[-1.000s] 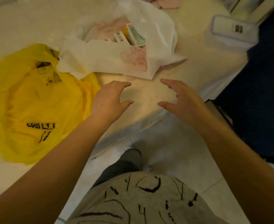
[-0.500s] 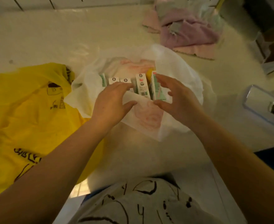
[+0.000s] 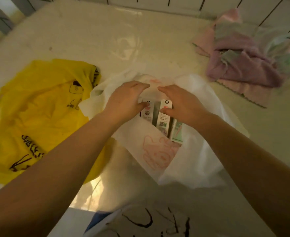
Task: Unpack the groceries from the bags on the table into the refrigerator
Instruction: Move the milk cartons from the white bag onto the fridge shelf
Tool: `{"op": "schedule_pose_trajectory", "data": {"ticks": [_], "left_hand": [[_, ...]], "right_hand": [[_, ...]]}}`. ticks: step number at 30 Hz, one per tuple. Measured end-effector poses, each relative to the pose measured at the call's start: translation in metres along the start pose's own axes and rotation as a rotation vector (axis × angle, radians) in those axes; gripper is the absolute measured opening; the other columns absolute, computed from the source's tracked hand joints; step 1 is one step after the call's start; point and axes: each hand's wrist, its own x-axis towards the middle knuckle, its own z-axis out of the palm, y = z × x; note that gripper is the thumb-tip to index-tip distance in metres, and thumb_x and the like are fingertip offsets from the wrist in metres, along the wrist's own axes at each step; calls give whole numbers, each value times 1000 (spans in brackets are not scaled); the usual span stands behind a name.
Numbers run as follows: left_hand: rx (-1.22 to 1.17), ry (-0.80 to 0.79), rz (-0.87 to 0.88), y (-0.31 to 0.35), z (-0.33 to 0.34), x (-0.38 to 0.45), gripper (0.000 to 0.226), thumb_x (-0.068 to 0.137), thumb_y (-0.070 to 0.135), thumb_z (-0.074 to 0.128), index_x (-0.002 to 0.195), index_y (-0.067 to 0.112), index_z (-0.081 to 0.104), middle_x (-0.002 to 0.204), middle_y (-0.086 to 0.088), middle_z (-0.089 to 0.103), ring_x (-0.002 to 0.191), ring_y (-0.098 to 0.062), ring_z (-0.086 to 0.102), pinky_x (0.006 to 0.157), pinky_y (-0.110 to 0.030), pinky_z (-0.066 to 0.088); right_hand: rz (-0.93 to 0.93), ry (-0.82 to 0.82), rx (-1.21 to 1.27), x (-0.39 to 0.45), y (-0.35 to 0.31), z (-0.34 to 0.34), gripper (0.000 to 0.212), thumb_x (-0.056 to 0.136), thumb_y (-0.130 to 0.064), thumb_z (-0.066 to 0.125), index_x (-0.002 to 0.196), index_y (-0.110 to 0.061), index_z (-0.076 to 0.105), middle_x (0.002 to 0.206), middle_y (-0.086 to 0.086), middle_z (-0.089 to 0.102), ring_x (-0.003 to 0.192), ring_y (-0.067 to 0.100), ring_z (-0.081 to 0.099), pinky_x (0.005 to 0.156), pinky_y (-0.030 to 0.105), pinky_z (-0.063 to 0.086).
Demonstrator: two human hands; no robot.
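A white plastic bag (image 3: 197, 151) with a pink print lies open on the table (image 3: 140, 40) in front of me. Upright cartons stand inside it: two white ones (image 3: 164, 117) side by side and a pale green one (image 3: 176, 132) to their right. Both hands reach into the bag's mouth. My left hand (image 3: 127, 98) lies over the left cartons with its thumb touching one. My right hand (image 3: 182, 103) lies over the right cartons with its thumb on the taller white one. The fingers of both hands are fairly straight, and their tips nearly meet at the bag's far side.
A flattened yellow plastic bag (image 3: 38, 108) with black print lies to the left, touching the white bag. A heap of pink and purple cloths (image 3: 240, 65) sits at the back right. A tiled wall (image 3: 175, 2) runs behind the table.
Both hands moved forward from the table's near edge into the white bag and now rest on the cartons. The view shifted forward over the table.
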Motion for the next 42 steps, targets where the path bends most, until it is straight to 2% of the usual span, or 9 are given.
{"op": "schedule_pose_trajectory", "data": {"ticks": [7,12,21,25,28,32,35,38,42], "left_hand": [[243,-377,59,-18,24,42,85,77,49,68,146,20,26,148,-3,33,137,-25,26,111,-40,23],[276,-514,69,-28,36,47,83,69,62,67,136,21,40,133,-4,46,124,-25,38,103,-43,33],[161,-375,48,-30,47,25,81,74,51,70,139,18,36,151,-3,27,143,-24,10,115,-41,10],[91,-252,79,-25,47,10,82,72,48,73,138,14,37,151,-4,28,143,-22,10,115,-36,7],[-61,-176,67,-21,44,-11,80,73,40,75,139,14,36,151,-6,30,141,-23,18,113,-34,14],[-298,-127,27,-17,49,-43,70,77,26,74,135,24,35,150,-2,29,135,-20,32,102,-35,39],[-458,-88,11,-15,54,-56,62,77,23,74,129,23,40,147,-3,34,134,-17,35,103,-34,40],[-614,-67,-77,-11,54,-62,63,77,14,75,127,26,38,135,3,46,124,-11,46,102,-37,43],[-764,-84,-249,-13,55,-61,85,70,20,81,137,27,28,129,4,51,114,-7,55,97,-36,48]], "right_hand": [[-54,-220,-303,31,29,6,82,77,-55,64,144,-21,31,155,5,21,143,25,11,116,45,10],[-4,-330,-317,32,32,14,92,71,-66,62,145,-20,30,156,5,14,144,24,-1,115,50,-1],[63,-244,-257,26,21,31,92,63,-59,73,137,-20,33,145,1,35,143,23,10,112,56,0],[26,-144,-220,12,14,35,87,64,-53,75,134,-24,33,138,-1,40,138,23,23,111,58,4],[-19,-51,-180,-1,12,40,87,63,-49,77,134,-23,33,138,3,39,132,24,33,110,52,6],[-141,48,-102,-19,10,50,87,55,-38,85,127,-12,43,134,13,47,126,30,43,105,41,17],[-112,62,88,-30,5,50,77,60,-27,84,125,-14,45,136,10,44,127,28,40,107,40,25],[-23,44,266,-37,1,44,83,65,-24,82,135,-21,37,136,5,44,124,22,41,99,42,39],[70,-37,419,-39,2,39,95,70,-26,79,146,-31,21,134,4,50,121,21,49,100,41,41]]}}
